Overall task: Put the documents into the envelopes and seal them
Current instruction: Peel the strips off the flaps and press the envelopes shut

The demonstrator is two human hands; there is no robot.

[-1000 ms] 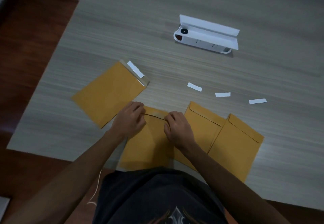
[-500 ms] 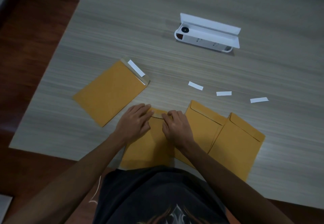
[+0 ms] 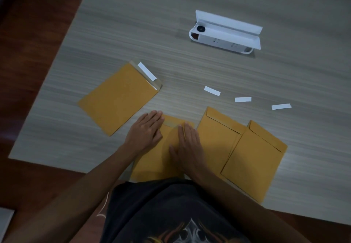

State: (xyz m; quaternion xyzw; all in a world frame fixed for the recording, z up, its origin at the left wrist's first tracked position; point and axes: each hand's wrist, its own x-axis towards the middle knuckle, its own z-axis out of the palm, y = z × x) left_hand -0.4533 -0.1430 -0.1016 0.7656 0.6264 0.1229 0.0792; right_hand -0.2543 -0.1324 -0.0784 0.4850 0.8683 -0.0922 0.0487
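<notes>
You've got four manila envelopes — the near one (image 3: 152,164) flat at the table edge, two (image 3: 218,134) (image 3: 252,159) overlapping beside it, flaps down — one (image 3: 117,98) angled apart.

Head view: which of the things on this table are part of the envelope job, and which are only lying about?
Part of the job:
- envelope under both hands
- left hand and right hand, flat on it
- envelope with a white strip on its flap
- two envelopes at right

Lying about:
- three loose white strips
- white power strip
- white open box
</notes>
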